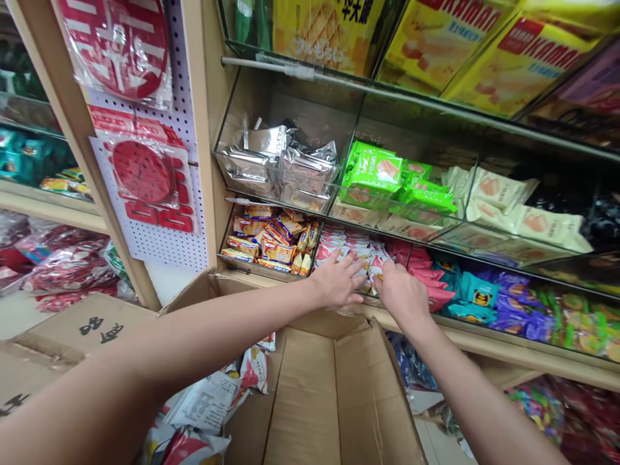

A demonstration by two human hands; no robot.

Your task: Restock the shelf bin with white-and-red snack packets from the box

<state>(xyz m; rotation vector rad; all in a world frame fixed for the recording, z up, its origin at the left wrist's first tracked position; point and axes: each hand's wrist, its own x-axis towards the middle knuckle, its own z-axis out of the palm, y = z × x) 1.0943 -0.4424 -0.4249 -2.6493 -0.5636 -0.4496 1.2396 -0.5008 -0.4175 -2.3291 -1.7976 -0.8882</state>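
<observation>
My left hand [339, 279], fingers spread, lies over a row of white-and-pink snack packets [356, 244] in a lower shelf compartment. Beside it on the right, my right hand [404, 294] is curled closed at the same row; its fingertips are partly hidden, so I cannot tell what is in them. Below my arms stands an open cardboard box [303, 400]. Similar loose snack packets [206, 403] lie at its left side, partly covered by my left forearm.
Neighbouring compartments hold orange biscuit packets [276, 239], pink packets [431, 278] and teal packets [477, 294]. Above are silver packets [307, 165] and green packets [372, 171] behind a clear shelf front. Red decorations [145, 171] hang on a pegboard [159, 248] at left.
</observation>
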